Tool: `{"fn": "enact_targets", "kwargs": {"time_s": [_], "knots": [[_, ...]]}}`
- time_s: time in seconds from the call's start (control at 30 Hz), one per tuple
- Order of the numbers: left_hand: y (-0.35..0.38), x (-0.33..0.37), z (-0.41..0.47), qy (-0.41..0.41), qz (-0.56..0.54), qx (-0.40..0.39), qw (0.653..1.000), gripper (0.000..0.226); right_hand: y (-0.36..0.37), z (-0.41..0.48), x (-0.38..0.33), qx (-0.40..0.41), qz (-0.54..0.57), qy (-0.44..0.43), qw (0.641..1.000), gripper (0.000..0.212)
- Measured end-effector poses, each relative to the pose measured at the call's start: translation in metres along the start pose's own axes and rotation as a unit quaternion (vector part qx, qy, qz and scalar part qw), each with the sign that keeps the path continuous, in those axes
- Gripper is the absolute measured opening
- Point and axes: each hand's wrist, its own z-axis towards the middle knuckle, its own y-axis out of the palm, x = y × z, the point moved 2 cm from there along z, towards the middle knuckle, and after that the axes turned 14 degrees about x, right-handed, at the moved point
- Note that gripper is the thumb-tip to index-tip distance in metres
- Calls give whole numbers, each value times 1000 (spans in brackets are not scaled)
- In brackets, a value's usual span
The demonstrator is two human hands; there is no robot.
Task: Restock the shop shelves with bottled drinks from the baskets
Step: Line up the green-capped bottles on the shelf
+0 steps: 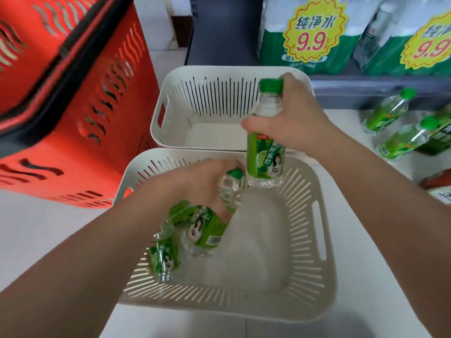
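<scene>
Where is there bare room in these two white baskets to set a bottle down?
The far white basket shows a bare floor inside its slotted walls. In the near white basket, the right half is free, between the right-side handle slot and the bottle that the left hand grips. Its left corner is crowded with loose bottles.

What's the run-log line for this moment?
left grip: holds tilted bottle in near basket | right grip: holds upright bottle above it | other bottles: lying in basket

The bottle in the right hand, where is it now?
Head view, just right of centre: the right hand grips the bottle upright over the far edge of the near white basket, in front of the far white basket.
</scene>
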Motion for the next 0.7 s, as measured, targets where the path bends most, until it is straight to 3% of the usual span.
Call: {"fn": "enact_targets", "kwargs": {"time_s": [0.17,0.43,0.57,0.7], "knots": [[-73,20,-20,27,-4,95,995,90,-33,32,-39,46,10,-25,999,59],[-162,53,-46,-4,-25,296,955,83,-83,60,-103,21,-36,-50,998,59],[-217,87,-73,-22,13,347,938,77,-124,73,-143,2,-24,-19,1000,76],[-295,146,-119,-68,18,388,919,73,-197,86,-206,-40,-42,12,998,72]]}}
